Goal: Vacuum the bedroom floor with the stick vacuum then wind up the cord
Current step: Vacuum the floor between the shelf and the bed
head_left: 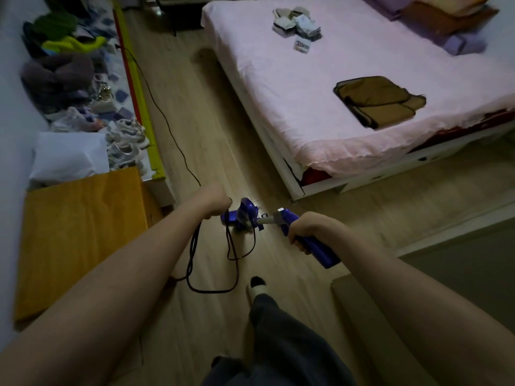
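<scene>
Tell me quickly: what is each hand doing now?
Left hand: closed around loops of the black cord.
Right hand: closed around the blue vacuum handle.

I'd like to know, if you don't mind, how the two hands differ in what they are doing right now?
The left hand grips gathered loops of black cord; the right hand grips the blue vacuum handle. The left hand sits farther forward, the right nearer the body. Both are closed fists.

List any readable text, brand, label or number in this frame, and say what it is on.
None can be read.
Stick vacuum: no brand or label can be made out on its blue body.
Small packet on the bed: it has a printed pattern, but it is too small and blurred to read.
</scene>
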The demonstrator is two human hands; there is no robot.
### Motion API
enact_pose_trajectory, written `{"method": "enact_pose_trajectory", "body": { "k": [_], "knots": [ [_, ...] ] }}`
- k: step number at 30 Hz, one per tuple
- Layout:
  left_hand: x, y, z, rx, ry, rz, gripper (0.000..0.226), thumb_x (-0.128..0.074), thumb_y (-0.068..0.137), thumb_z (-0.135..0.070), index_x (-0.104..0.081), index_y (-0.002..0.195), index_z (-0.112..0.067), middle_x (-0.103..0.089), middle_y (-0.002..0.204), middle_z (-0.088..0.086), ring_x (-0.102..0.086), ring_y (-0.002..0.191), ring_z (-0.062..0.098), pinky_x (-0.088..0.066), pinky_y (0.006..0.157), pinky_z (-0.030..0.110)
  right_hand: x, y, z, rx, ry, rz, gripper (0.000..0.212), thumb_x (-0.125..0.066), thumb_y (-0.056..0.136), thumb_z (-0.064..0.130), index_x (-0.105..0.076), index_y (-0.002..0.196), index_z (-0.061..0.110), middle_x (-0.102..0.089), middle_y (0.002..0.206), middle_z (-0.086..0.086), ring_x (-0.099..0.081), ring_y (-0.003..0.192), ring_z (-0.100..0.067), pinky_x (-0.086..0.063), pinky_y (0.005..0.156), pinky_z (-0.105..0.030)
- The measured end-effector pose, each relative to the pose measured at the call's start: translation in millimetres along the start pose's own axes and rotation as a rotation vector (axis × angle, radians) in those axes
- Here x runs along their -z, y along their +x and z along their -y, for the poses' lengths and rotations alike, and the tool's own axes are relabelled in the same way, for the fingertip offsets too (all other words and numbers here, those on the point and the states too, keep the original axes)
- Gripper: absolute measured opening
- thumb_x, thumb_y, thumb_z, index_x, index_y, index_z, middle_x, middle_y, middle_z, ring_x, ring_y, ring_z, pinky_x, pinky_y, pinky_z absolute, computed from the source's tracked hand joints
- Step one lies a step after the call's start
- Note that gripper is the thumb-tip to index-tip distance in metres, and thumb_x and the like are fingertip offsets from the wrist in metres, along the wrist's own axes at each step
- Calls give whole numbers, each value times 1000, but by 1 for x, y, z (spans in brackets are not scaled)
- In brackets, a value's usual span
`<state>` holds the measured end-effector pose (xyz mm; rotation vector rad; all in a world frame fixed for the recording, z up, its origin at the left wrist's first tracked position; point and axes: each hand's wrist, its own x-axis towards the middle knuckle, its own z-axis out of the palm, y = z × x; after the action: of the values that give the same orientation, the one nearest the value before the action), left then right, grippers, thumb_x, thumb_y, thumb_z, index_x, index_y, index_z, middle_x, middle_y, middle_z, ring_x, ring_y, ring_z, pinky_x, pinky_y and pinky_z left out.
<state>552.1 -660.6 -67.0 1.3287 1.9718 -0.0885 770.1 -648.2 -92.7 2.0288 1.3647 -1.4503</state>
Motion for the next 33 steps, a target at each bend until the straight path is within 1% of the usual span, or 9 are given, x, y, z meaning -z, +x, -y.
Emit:
{"method": "enact_pose_trajectory", "body": {
  "k": [4, 10, 12, 14, 16, 18, 20, 24, 33],
  "knots": [
    [9, 19, -16, -1, 1, -32, 17, -46, 96, -18, -55, 90, -5, -52, 72, 8, -49, 58, 17, -37, 45, 25, 2, 25, 0, 20, 34, -15, 34, -63, 83, 6, -49, 114, 0, -64, 83, -9, -59, 62, -16, -50, 53, -25],
    [33, 69, -22, 98, -12, -83, 15, -45, 96, -14, -55, 97, -3, -49, 73, 8, -48, 59, 18, -37, 45, 26, 8, 96, 49, 43, 135, 18, 48, -63, 84, 7, -40, 126, 3, -63, 88, -10, -59, 64, -16, -46, 46, -24],
    [47, 90, -25, 153, -7, -91, 22, -43, 97, -15, -58, 104, 0, -53, 78, 10, -54, 68, 22, -45, 54, 29, 21, 124, 74, 35, 142, 29, 43, -63, 83, 7, -43, 121, 3, -63, 87, -9, -60, 64, -16, -47, 46, -25],
    [59, 114, -27, 193, -22, -87, 28, -41, 98, -15, -58, 111, 4, -60, 94, 14, -59, 88, 29, -49, 69, 34, 36, 151, 98, 31, 145, 51, 36, -64, 83, 7, -42, 111, 5, -62, 87, -9, -60, 65, -17, -47, 47, -25],
    [70, 141, -30, 241, -69, -95, 28, -41, 98, -14, -57, 113, 4, -60, 101, 16, -59, 95, 31, -48, 69, 34, 53, 180, 126, 35, 151, 63, 36, -65, 82, 7, -37, 105, 8, -62, 88, -10, -60, 65, -17, -47, 47, -26],
    [71, 155, -26, 265, -94, -103, 30, -42, 97, -15, -56, 117, 3, -60, 111, 18, -58, 101, 31, -47, 74, 32, 62, 195, 144, 56, 156, 62, 41, -66, 82, 7, -37, 111, 9, -62, 91, -10, -61, 67, -17, -48, 49, -26],
    [73, 171, -21, 330, -109, -112, 32, -45, 97, -21, -59, 115, 1, -61, 108, 17, -60, 96, 30, -49, 74, 33, 73, 215, 166, 70, 135, 70, 48, -66, 83, 7, -38, 122, 8, -61, 94, -11, -60, 69, -18, -49, 52, -27],
    [80, 188, -13, 407, -72, -105, 28, -44, 97, -26, -60, 102, -3, -57, 92, 11, -56, 81, 24, -45, 63, 30, 92, 251, 198, 99, 121, 102, 56, -66, 83, 5, -36, 131, 8, -60, 99, -13, -60, 71, -19, -49, 53, -27],
    [95, 208, -15, 452, -30, -60, 25, -44, 96, -24, -57, 107, -6, -53, 93, 9, -55, 85, 25, -45, 67, 31, 123, 290, 254, 152, 138, 66, 56, -67, 84, 8, -37, 132, 9, -60, 93, -11, -61, 68, -18, -50, 53, -28]
  ]
}}
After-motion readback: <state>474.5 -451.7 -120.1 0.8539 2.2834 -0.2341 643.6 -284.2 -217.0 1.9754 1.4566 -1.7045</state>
